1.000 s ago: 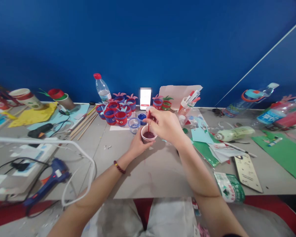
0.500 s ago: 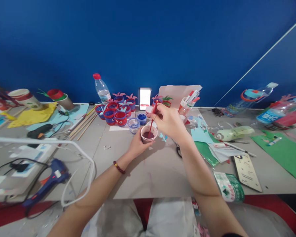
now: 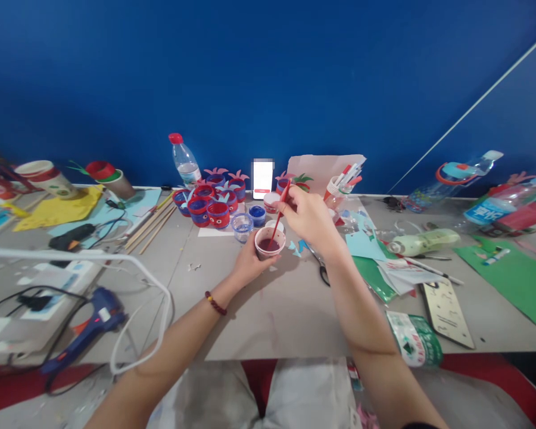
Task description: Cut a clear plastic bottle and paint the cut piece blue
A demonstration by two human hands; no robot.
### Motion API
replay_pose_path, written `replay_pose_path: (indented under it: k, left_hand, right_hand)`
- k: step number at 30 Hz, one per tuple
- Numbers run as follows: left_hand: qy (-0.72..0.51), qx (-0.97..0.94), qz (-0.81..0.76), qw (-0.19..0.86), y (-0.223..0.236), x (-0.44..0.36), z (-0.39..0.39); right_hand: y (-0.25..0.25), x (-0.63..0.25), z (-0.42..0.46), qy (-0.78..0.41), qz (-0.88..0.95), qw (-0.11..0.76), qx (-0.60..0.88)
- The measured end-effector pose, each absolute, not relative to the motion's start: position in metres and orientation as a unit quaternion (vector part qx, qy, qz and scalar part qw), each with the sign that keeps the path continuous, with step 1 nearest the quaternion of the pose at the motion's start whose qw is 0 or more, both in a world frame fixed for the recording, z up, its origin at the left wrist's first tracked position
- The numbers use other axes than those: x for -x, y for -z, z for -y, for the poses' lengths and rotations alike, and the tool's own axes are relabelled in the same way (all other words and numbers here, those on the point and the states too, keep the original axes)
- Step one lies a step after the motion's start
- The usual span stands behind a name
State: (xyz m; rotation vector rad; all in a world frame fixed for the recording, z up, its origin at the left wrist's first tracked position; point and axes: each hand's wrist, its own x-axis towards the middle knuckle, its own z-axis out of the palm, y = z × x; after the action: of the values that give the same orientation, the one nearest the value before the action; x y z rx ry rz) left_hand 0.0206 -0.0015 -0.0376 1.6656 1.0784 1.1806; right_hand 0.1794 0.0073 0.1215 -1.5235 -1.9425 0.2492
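My left hand is wrapped round a small paper cup with dark red liquid in it. In my right hand a red paintbrush is pinched near its upper part, its lower end dipping into the cup. Just behind the cup stand a clear plastic jar and a small pot of blue paint. Red and blue painted cups with googly eyes and paper tops cluster to the left. Scissors lie partly hidden beside my right forearm.
On the left are a blue glue gun, a power strip, a white cable and wooden sticks. A lit phone leans on the blue wall. Green paper and bottles lie to the right.
My right hand has shifted slightly to the right, and the brush leans further that way, its lower end still in the cup. My left hand and the cup stay put.
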Motion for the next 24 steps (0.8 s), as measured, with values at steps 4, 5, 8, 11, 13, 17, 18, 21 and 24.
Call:
replay_pose_path:
  k: [4,5,8,11,13,17,18,21,24]
  left_hand:
    - [-0.464,-0.656,-0.436,0.405,0.037,-0.022,0.001]
    - [-0.464,-0.655,-0.439,0.404,0.037,-0.022,0.001]
    - [-0.469,-0.657,-0.440,0.393,0.038,-0.022,0.001]
    - [-0.470,-0.662,-0.436,0.388,0.038,-0.021,0.000]
    - [-0.471,-0.661,-0.436,0.389,0.039,-0.021,0.000]
    - [-0.469,-0.655,-0.437,0.399,0.036,-0.021,0.001]
    - [-0.468,-0.654,-0.436,0.404,0.035,-0.021,0.001]
    - [-0.468,-0.652,-0.434,0.410,0.032,-0.022,0.002]
    - [-0.464,-0.652,-0.437,0.411,0.032,-0.023,0.002]
  right_hand:
    - [-0.123,-0.179,-0.006,-0.076,0.758,0.299,0.575]
    - [-0.124,-0.179,-0.005,-0.071,0.763,0.292,0.573]
    - [-0.127,-0.177,0.001,-0.056,0.769,0.281,0.572]
    - [-0.131,-0.174,0.009,-0.045,0.774,0.277,0.568]
    - [-0.133,-0.172,0.015,-0.040,0.782,0.274,0.558]
    - [-0.136,-0.171,0.023,-0.021,0.797,0.266,0.542]
    - [-0.136,-0.171,0.024,-0.014,0.799,0.263,0.541]
    - [-0.137,-0.172,0.028,-0.001,0.805,0.260,0.533]
    - [-0.137,-0.171,0.028,-0.017,0.815,0.253,0.521]
